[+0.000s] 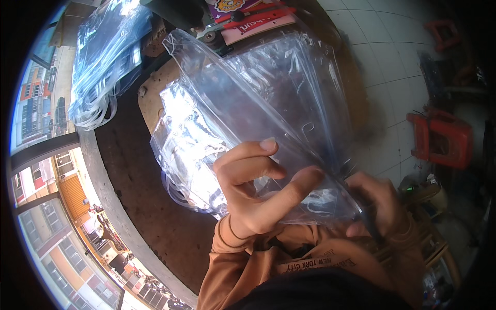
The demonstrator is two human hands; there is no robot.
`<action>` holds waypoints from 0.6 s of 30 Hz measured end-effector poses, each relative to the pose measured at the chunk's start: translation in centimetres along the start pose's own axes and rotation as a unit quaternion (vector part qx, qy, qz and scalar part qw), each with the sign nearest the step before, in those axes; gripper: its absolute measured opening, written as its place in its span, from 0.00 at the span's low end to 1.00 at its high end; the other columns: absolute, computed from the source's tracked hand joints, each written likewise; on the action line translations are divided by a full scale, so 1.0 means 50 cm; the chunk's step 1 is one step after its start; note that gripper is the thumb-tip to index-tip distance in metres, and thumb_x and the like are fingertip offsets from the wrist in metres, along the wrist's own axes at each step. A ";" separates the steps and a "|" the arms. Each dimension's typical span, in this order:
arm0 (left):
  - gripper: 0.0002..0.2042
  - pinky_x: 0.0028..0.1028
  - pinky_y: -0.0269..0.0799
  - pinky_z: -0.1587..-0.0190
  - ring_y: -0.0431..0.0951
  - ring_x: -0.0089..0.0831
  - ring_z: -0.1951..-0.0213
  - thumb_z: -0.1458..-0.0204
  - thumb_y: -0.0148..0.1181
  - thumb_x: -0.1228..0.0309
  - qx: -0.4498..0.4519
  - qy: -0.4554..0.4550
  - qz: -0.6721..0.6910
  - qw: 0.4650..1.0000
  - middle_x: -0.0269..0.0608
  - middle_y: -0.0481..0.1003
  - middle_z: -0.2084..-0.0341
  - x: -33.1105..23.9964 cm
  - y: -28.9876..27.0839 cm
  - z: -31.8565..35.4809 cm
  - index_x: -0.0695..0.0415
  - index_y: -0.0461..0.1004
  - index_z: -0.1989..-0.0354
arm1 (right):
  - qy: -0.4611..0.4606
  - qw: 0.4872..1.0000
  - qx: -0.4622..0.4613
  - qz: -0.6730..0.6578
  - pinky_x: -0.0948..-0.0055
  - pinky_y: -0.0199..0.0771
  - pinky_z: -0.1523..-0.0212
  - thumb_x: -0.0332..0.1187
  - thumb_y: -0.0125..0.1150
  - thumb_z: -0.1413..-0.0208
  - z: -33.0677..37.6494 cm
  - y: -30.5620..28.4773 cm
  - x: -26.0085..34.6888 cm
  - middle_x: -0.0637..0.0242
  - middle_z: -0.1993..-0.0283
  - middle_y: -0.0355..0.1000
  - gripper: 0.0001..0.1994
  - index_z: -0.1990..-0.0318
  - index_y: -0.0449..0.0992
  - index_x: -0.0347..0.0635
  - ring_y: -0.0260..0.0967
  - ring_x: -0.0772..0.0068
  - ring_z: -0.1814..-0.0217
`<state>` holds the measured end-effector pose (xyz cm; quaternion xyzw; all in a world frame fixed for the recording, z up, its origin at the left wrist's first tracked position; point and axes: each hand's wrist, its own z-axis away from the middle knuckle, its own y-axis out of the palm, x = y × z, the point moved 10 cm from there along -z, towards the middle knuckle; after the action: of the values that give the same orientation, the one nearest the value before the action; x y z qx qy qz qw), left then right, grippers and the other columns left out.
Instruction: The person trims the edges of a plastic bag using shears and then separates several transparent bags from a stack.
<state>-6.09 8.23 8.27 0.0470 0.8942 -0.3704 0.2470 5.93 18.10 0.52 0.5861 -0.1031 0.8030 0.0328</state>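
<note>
A large clear plastic bag (243, 98) lies across the pile of shiny clear bags (191, 134) before me, its long folded edge slanting down to the right. My left hand (256, 186) hovers over its near part, palm turned up, the thumb and bent fingers apart with nothing between them. At the bag's near right corner, my right hand (382, 201) is closed around a thin dark object (367, 222) that runs alongside the plastic edge. Its kind is hard to make out. A small round ring (308, 126) shows on the plastic.
More clear bags with tube-like handles (113, 67) hang at the upper left by the window ledge (111, 181). A dark machine part (178, 13) and a red-handled tool (258, 14) stand at the far edge. Red stools (442, 137) are on the tiled floor (385, 67) to the right.
</note>
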 end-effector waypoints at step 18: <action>0.15 0.20 0.66 0.71 0.69 0.33 0.61 0.79 0.68 0.71 -0.004 -0.018 0.007 1.000 0.39 0.61 0.69 0.012 0.007 -0.008 0.46 0.81 0.75 | -0.015 1.000 -0.005 0.000 0.85 0.47 0.82 0.41 0.78 0.68 -0.010 -0.002 -0.001 0.79 0.84 0.54 0.29 0.61 0.69 0.35 0.48 0.90 0.82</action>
<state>-6.71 8.72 8.00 0.0454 0.8906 -0.3663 0.2656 5.49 18.28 0.36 0.5976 -0.1079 0.7937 0.0343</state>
